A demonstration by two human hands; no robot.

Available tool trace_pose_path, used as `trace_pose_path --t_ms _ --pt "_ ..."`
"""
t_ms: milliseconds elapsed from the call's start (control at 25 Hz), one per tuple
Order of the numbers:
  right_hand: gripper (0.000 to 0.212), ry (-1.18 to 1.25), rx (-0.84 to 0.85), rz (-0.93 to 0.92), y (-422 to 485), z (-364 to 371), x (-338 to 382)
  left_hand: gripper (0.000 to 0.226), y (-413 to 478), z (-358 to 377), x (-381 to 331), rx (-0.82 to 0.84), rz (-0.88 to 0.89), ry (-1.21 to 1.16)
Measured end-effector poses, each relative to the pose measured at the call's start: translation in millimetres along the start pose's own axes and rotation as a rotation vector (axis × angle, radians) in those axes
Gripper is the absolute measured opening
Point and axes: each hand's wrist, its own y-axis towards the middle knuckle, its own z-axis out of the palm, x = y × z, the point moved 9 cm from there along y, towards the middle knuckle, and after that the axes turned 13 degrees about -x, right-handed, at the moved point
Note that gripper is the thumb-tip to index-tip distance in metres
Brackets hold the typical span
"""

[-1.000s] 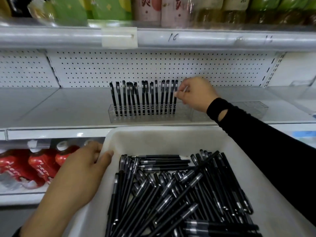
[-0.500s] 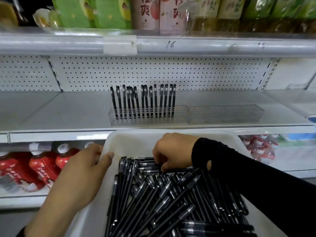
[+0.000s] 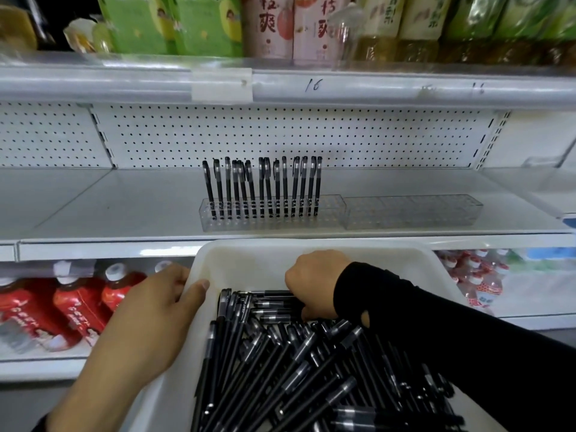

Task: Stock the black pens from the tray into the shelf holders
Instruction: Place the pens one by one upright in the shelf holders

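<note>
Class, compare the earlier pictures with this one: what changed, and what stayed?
The right hand left the holder on the shelf and came down into the tray, curling among the loose pens; any grip is hidden. The left hand still holds the tray rim, and the standing pens are unchanged.

Green cartons [image 3: 174, 23] and pink cartons [image 3: 268, 26] are standing side by side on the top shelf [image 3: 93, 85], with pale yellow-labelled bottles [image 3: 399, 23] lining up to their right. A blank white label holder [image 3: 222, 85] is hanging on that shelf's front rail, and a handwritten "16" [image 3: 312, 85] is showing just right of it. A white pegboard panel [image 3: 280, 135] is running behind the middle level. Below, red bottles with white caps [image 3: 71, 304] are sitting at left, and clear bottles with red-and-white labels [image 3: 480, 275] are crowding at right.
</note>
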Motion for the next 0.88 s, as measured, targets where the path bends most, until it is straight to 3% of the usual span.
trace_pose_path --t_ms 160,320,520,680,880 --pt "0.029 0.062 0.046 -0.005 2 6 -5 0.022 -1 0 -1 0.002 0.005 0.003" --pt "0.015 0.120 -0.011 0.018 6 11 -11 0.023 0 1 0 0.010 0.000 -0.006" --pt "0.017 0.296 0.051 -0.016 5 12 -3 0.023 -2 0 -2 0.003 0.009 0.004" --pt "0.015 0.375 -0.002 -0.015 0 -8 -8 0.022 -1 -1 -1 -0.001 0.011 0.009" --pt "0.007 0.964 0.038 0.061 -16 -51 -44 0.022 0 0 1 0.007 0.005 0.001"
